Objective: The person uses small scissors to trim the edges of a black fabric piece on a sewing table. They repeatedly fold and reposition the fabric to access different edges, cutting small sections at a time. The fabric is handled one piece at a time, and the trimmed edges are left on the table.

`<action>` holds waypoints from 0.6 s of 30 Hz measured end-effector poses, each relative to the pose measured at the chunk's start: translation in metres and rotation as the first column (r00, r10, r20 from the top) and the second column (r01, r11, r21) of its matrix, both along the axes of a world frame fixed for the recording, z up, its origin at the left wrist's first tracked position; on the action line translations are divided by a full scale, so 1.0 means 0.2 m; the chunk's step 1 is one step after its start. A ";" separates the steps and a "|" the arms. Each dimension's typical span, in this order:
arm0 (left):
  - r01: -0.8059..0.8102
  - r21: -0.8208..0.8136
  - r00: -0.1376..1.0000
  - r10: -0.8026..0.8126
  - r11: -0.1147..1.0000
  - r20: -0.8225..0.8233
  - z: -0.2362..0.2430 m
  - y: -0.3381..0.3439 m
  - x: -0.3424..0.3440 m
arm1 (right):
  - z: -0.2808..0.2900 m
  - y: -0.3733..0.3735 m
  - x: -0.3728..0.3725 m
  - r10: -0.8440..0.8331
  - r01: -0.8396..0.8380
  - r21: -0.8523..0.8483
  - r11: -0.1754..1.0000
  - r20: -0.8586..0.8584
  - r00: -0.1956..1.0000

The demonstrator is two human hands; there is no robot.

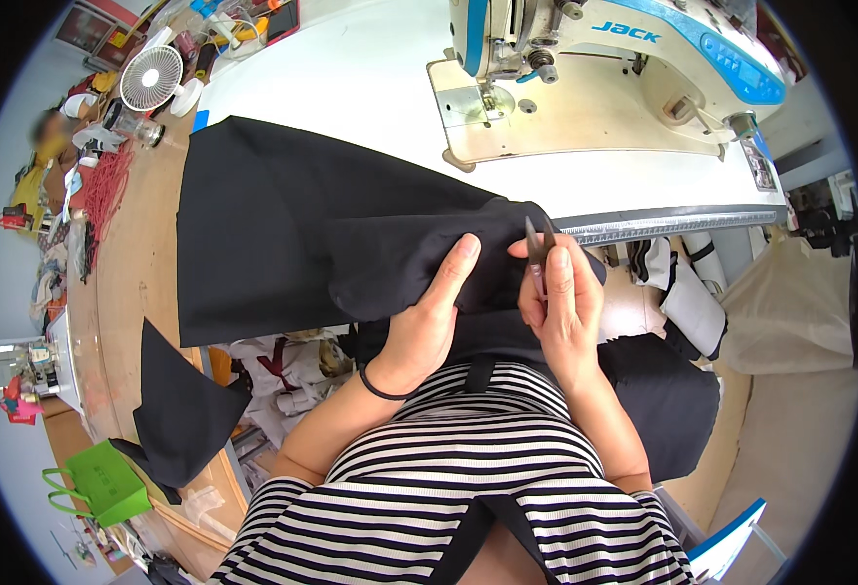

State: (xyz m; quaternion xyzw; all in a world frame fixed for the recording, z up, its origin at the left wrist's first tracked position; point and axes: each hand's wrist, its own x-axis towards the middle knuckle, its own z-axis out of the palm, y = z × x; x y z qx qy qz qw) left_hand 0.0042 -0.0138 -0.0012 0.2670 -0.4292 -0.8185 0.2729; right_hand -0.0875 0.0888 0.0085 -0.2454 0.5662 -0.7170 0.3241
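Observation:
A large piece of black fabric [253, 234] stretches from my lap over the front edge of the white sewing table [331, 68]. My left hand [429, 322] pinches the fabric with the thumb on top and the fingers hidden beneath. Just to its right, my right hand [565, 312] holds small metal thread snips [535, 255], blades pointing up near the folded cloth. The white-and-blue sewing machine [594, 68] stands on the table beyond both hands.
A wooden side table [112, 283] at left carries a fan [151, 78], red cord and clutter. Lower left are black scraps [180, 419] and a green bag [102, 483]. A black bundle [663, 409] lies by my right arm, with white rolls [692, 312] behind it.

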 end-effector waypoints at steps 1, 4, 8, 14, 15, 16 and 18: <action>-0.009 0.025 1.000 0.009 1.000 -0.009 0.01 0.01 0.00 | 0.01 0.01 0.00 -0.039 0.044 0.051 0.998 -0.100 0.994; 0.013 0.010 1.000 -0.013 1.000 -0.020 0.02 0.01 0.00 | 0.03 0.01 0.01 0.041 -0.009 0.182 0.983 -0.178 0.983; 0.023 -0.167 0.999 -0.027 0.986 -0.026 -0.02 0.00 0.02 | 0.04 0.00 0.02 0.073 -0.013 0.234 0.972 -0.251 0.965; -0.019 -0.284 1.000 0.017 0.959 -0.008 -0.01 0.00 0.01 | 0.06 0.00 0.02 0.083 -0.013 0.254 0.967 -0.267 0.960; -0.025 -0.317 1.000 0.022 0.948 -0.015 -0.01 0.00 0.01 | 0.06 0.00 0.02 0.081 -0.010 0.253 0.967 -0.270 0.959; -0.028 -0.332 1.000 0.024 0.943 -0.015 -0.01 0.00 0.01 | 0.06 0.00 0.02 0.079 -0.008 0.251 0.968 -0.274 0.958; -0.032 -0.363 0.999 0.029 0.931 -0.014 -0.02 0.00 0.01 | 0.07 0.00 0.02 0.092 -0.015 0.273 0.962 -0.274 0.957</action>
